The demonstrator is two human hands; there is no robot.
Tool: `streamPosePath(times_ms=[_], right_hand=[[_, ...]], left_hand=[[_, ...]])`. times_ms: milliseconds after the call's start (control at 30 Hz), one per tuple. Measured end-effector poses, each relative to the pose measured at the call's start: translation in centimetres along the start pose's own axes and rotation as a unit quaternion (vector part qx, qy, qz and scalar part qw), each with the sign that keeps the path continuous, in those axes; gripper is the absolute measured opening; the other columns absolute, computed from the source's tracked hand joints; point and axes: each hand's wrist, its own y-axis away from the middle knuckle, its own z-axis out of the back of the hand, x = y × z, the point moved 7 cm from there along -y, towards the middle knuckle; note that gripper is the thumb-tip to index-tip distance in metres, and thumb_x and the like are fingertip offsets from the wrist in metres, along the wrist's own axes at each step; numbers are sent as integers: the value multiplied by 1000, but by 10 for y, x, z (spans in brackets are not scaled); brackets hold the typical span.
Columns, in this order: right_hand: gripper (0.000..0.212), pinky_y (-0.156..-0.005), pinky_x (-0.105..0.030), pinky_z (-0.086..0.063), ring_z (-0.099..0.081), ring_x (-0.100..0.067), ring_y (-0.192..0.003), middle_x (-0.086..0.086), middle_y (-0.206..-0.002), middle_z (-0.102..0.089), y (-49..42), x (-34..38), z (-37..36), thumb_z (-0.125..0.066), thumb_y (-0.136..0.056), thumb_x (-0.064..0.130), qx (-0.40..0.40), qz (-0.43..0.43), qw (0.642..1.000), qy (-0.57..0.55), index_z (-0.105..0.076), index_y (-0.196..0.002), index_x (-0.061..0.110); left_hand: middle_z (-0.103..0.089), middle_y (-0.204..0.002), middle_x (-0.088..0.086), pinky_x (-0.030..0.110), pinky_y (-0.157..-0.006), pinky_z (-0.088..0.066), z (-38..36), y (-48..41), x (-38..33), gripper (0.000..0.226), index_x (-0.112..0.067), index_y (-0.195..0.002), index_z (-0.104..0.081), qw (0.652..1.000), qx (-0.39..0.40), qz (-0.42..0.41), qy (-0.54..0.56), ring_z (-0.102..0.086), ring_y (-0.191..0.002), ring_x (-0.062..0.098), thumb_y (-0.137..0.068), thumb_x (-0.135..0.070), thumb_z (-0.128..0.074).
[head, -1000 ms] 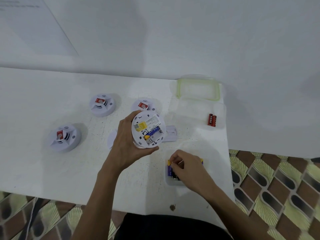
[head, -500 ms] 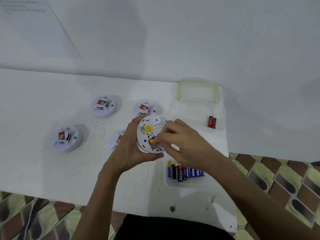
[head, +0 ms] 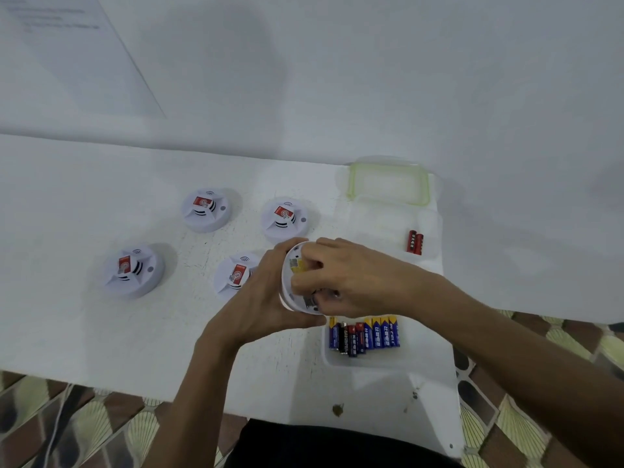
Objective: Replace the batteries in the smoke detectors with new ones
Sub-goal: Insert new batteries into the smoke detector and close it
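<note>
Smoke detector [head: 288,282], back towards the camera, sits at frame centre, gripped by the left hand [head: 260,298]. The right hand [head: 354,278] curls fingers and thumb onto its battery bay, hiding it. Blue batteries [head: 364,336] lie in a tray [head: 388,363] just below. Four other detectors [head: 206,211] rest further left.

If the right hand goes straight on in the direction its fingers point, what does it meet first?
The detector held in the left hand: the fingers of the right hand point left and lie curled on its open back. Behind it, probably the left palm.
</note>
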Motion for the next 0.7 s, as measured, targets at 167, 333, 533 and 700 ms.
streamPosePath(times_ms=[167, 333, 533, 700], right_hand=[[9, -65, -26, -45, -53, -16, -81, 2, -92, -56, 13, -11, 8, -62, -86, 9, -73, -87, 979, -168, -60, -94, 13], [12, -74, -31, -57, -65, -17, -78, 2, -84, -66, 42, -28, 5, -68, -86, 3, -169, -222, 883, -377, -60, -91, 10], [15, -75, -33, -58, -67, -13, -74, 2, -82, -68, 81, -29, -48, -71, -85, 14, -88, -371, 839, -388, -58, -85, 22], [12, -62, -22, -54, -62, -7, -64, 5, -75, -66, 96, -28, -81, -68, -87, 16, -41, -446, 834, -321, -56, -86, 21]], left_hand=[[-49, -126, -30, 4, -92, -39, 10, 4, -2, 92, -35, -136, -36, 999, -42, -12, -12, -49, -116, -7, -58, -68, -74], [-48, -130, -16, 21, -95, -44, 20, 10, 11, 98, -34, -138, -32, 997, -61, 5, -43, -49, -119, 10, -56, -51, -83], [-45, -134, -14, 40, -98, -48, 29, 13, 21, 100, -39, -137, -29, 996, -77, 32, -31, -48, -122, 9, -54, -53, -84], [-45, -135, -13, 37, -99, -48, 28, 12, 21, 101, -39, -137, -29, 996, -74, 39, -29, -48, -122, 7, -53, -52, -84]])
